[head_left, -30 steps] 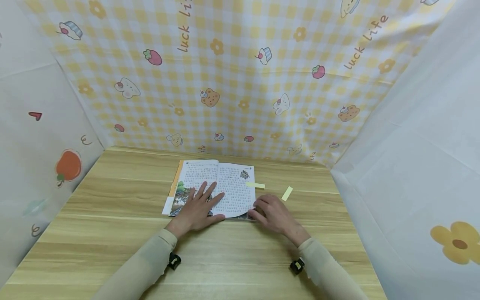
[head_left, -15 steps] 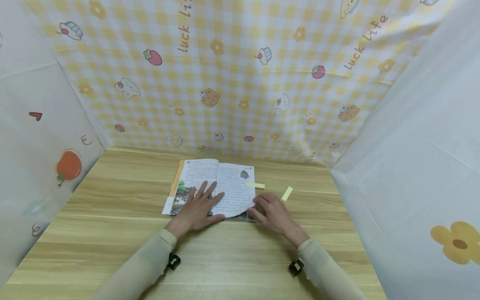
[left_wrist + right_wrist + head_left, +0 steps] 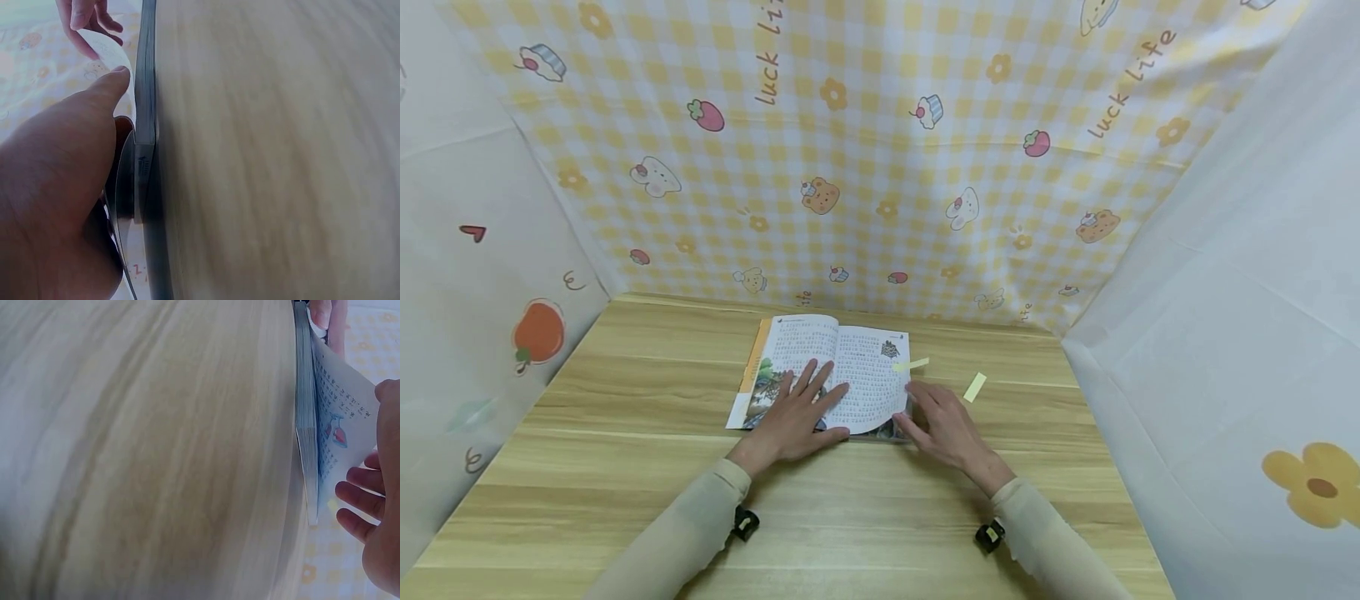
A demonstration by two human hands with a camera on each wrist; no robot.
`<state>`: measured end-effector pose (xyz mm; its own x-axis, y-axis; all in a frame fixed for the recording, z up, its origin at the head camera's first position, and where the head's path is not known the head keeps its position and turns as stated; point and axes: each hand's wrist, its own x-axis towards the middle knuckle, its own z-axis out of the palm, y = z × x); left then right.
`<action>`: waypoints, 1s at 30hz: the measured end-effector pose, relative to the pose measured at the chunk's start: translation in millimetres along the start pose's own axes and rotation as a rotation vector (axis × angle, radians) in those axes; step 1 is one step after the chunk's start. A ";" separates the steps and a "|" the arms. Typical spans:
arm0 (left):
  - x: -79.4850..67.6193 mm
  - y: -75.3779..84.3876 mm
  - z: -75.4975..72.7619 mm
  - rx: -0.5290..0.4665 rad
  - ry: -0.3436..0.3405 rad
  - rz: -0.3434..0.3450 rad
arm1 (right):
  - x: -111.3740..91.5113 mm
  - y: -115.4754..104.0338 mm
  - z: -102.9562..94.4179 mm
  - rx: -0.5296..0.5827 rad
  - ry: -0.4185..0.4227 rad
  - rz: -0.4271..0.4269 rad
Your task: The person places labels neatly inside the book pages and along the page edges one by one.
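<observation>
An open book [image 3: 865,358] with printed text lies near the table's back edge, a colour picture at the lower left. My left hand [image 3: 790,421] rests on it with fingers spread, across the left page and the fold; in the left wrist view its thumb [image 3: 109,87] lies along the page. At the lower right, my right hand [image 3: 947,425] holds the outer edge of the right page [image 3: 347,412] between thumb and fingers, and that page's lower corner is lifted. A pale yellow sticky strip [image 3: 912,365] juts from the page's right edge, tilted upward.
A second yellow strip [image 3: 975,387] lies on the wooden table [image 3: 850,517] to the right of the book. A checked cloth [image 3: 880,233] hangs behind the table, with white cloth at both sides. Small black cameras [image 3: 990,536] sit at the wrists.
The right page's lower edge has risen and curved slightly to the left. Its sticky strip has tilted up from lying nearly level. My right hand has shifted a little, its fingers less curled. The left hand stays.
</observation>
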<state>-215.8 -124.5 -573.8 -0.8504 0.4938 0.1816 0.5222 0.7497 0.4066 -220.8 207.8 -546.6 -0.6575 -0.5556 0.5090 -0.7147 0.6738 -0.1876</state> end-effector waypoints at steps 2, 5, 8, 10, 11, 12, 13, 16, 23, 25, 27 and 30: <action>-0.8 0.8 -2.3 -0.014 0.002 0.001 | 0.0 -0.7 0.6 0.012 -0.008 0.011; -1.9 5.6 -9.9 -0.043 0.006 0.008 | 0.0 -2.3 0.9 0.028 -0.017 0.018; -3.2 9.7 -16.7 -0.049 0.016 0.022 | 0.3 -3.4 2.1 0.036 -0.016 0.016; -3.6 12.2 -21.4 -0.040 0.012 0.020 | 0.7 -4.0 3.2 0.032 -0.014 0.013; -3.8 13.4 -23.7 -0.036 0.011 0.021 | 1.1 -4.6 3.4 0.033 -0.016 0.012; -3.8 13.1 -23.7 -0.036 0.016 0.020 | 1.6 -5.2 3.5 0.034 -0.018 0.012; -3.8 12.3 -23.1 -0.037 0.023 0.021 | 2.2 -6.0 3.6 0.033 -0.025 0.014; -3.4 15.5 -28.6 -0.023 0.003 0.000 | 4.1 -8.5 4.2 0.039 -0.049 0.019; -5.1 18.2 -36.5 0.008 0.005 0.002 | 7.0 -12.4 6.7 0.033 -0.098 0.021; -5.2 17.5 -37.4 0.008 0.010 0.008 | 8.3 -13.2 7.9 0.030 -0.106 0.014; -5.3 17.3 -38.5 0.001 0.011 0.009 | 9.7 -14.1 9.1 0.033 -0.107 0.000; -6.0 17.5 -40.9 0.002 0.016 0.012 | 11.8 -15.5 11.2 0.024 -0.101 -0.034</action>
<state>-204.3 -132.3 -531.1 -0.8449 0.4956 0.2012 0.5327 0.7447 0.4021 -220.1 185.4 -547.1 -0.6528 -0.6250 0.4280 -0.7415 0.6428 -0.1923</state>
